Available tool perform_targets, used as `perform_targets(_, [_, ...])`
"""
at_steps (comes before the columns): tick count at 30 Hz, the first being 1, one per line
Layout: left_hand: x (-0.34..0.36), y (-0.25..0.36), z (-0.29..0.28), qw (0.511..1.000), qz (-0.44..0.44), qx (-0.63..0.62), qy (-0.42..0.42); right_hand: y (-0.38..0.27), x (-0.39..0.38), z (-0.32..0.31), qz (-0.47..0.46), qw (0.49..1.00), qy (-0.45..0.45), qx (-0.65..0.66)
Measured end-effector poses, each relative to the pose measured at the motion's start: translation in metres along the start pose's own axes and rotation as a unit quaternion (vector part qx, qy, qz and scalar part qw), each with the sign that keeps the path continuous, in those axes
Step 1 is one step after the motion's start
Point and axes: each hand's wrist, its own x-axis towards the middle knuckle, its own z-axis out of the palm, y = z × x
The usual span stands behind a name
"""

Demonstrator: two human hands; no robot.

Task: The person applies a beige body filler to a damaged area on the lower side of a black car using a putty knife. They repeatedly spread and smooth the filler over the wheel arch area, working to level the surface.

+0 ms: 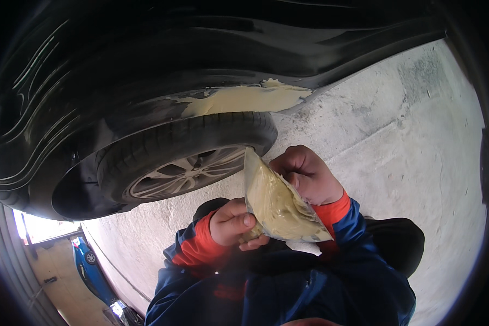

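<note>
My left hand (234, 224) grips the near left corner of a clear plastic sheet (249, 176), its thumb lying on top. Cream-yellow filler paste (277, 198) is smeared thickly across that sheet. At the sheet's far right edge, my right hand (305, 175) is closed with curled fingers. What it pinches is hidden behind the fingers. A small white piece (304, 248) shows under the sheet's near edge. Beyond my hands, the same colour of filler (244, 100) coats a patch of the black car body (163, 60) above the wheel arch.
The car's wheel (187, 168), with a dark tyre and spoked silver rim, stands just left of my hands. Light grey concrete floor (413, 157) stretches to the right. At the lower left are a blue car-shaped object (89, 266) and a bright opening (46, 228).
</note>
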Motion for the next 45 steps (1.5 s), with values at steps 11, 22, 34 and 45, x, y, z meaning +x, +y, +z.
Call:
perform_targets(11, [-0.012, 0.01, -0.002, 0.999, 0.012, 0.044, -0.027, 0.005, 0.012, -0.004, -0.074, 0.935, -0.074, 0.339])
perform_targets(22, [-0.01, 0.022, 0.009, 0.987, 0.076, 0.06, -0.128, -0.047, 0.013, 0.009, -0.313, 0.931, 0.163, 0.089])
perform_targets(34, [-0.016, 0.027, 0.004, 0.991, 0.015, 0.11, -0.074, -0.16, -0.036, 0.038, -0.188, 0.747, 0.036, -0.637])
perform_targets(45, [-0.014, 0.012, -0.019, 0.931, 0.292, 0.157, -0.154, -0.091, -0.04, -0.049, -0.128, 0.867, 0.462, -0.136])
